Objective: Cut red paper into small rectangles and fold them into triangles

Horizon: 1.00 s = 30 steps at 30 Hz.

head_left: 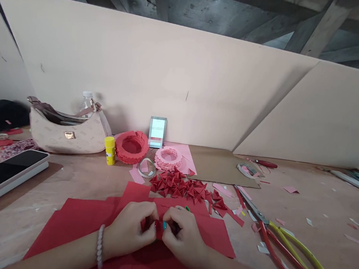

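My left hand (135,224) and my right hand (184,234) meet at the middle, thumbs and fingertips pinched on a small piece of red paper (160,230). Most of that piece is hidden by the fingers. Under both hands lie overlapping sheets of red paper (75,217). Just beyond them is a pile of small folded red paper triangles (180,186). Behind the pile sit a red ring of folded paper (121,147) and a smaller pink ring (160,160).
Scissors (265,222) with red and yellow handles lie at right. A yellow glue stick (109,151), a roll of tape (146,168), a cardboard sheet (217,167) and a lit phone (157,132) stand or lie behind. At left are a handbag (69,135) and a large phone (5,179).
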Available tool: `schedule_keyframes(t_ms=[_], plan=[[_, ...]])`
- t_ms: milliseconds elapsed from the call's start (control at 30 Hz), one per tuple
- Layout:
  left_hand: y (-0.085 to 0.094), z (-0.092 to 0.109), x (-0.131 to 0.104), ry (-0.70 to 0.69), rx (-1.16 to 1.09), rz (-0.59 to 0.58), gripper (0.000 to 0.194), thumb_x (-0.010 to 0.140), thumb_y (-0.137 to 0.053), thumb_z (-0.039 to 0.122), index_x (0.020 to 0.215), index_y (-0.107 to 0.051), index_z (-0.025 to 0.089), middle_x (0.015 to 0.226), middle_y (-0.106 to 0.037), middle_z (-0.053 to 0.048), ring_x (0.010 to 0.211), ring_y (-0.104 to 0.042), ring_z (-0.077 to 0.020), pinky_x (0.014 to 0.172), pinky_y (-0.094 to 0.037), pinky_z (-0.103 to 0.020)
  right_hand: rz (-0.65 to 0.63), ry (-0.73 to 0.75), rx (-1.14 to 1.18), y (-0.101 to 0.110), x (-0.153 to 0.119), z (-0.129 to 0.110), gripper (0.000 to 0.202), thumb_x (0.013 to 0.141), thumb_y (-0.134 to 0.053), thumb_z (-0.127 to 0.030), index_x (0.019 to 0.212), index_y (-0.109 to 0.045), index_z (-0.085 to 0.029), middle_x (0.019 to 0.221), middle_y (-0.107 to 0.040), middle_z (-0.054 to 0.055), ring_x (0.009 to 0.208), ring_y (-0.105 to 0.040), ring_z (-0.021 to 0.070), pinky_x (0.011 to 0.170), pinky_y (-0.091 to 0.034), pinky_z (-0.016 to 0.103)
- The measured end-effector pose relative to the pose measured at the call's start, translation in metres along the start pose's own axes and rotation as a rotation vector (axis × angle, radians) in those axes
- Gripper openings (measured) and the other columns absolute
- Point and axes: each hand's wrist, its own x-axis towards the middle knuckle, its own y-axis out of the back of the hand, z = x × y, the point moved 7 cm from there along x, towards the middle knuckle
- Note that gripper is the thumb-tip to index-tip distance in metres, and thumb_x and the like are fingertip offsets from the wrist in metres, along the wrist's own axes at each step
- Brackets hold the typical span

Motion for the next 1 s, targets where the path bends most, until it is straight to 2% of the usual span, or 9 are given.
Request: schedule_keyframes(t_ms=[233,433,733,900,1000], plan=[[0.0,0.001,0.0,0.016,-0.008,0.002,0.01,0.06,-0.043,0.006,0.061,-0.044,0.016,0.055,-0.049,0.004,0.051,-0.042,-0.008,0.05,-0.03,-0.018,0.02,0.009,-0.002,0.002,-0.002,0.0,0.014,0.053,-0.039,-0.007,0.052,-0.032,-0.019,0.046,-0.037,-0.005,0.046,-0.034,0.0095,0.049,-0.026,0.022],[0.002,-0.003,0.001,0.019,-0.026,0.009,0.011,0.065,-0.041,0.006,0.066,-0.046,0.016,0.059,-0.05,0.003,0.054,-0.043,-0.0089,0.052,-0.032,-0.018,0.083,-0.046,0.118,0.009,0.0,0.006,0.012,0.061,-0.036,-0.008,0.058,-0.04,-0.019,0.053,-0.041,-0.003,0.049,-0.037,0.0096,0.048,-0.029,0.02],[-0.001,0.002,0.002,-0.007,-0.109,-0.049,0.011,0.071,-0.042,0.009,0.073,-0.05,0.015,0.063,-0.051,0.002,0.056,-0.043,-0.0091,0.053,-0.033,-0.017,0.017,-0.053,0.157,0.001,0.0,0.009,0.013,0.063,-0.038,-0.007,0.061,-0.043,-0.018,0.054,-0.043,-0.004,0.05,-0.039,0.0095,0.049,-0.03,0.019],[-0.004,0.002,0.002,-0.026,-0.132,-0.091,0.009,0.075,-0.043,0.014,0.071,-0.051,0.015,0.065,-0.053,0.001,0.057,-0.044,-0.0094,0.055,-0.032,-0.018,-0.062,-0.028,0.117,-0.006,-0.001,0.006,0.012,0.065,-0.038,-0.008,0.061,-0.041,-0.019,0.056,-0.046,-0.003,0.054,-0.041,0.0111,0.052,-0.031,0.021],[-0.004,-0.003,0.001,0.01,-0.104,-0.069,0.012,0.074,-0.041,0.012,0.068,-0.05,0.015,0.063,-0.052,0.001,0.057,-0.044,-0.0099,0.055,-0.032,-0.018,-0.071,-0.019,0.107,-0.006,-0.001,0.004,0.008,0.067,-0.044,-0.012,0.069,-0.042,-0.02,0.061,-0.046,-0.002,0.055,-0.04,0.0113,0.051,-0.033,0.021]])
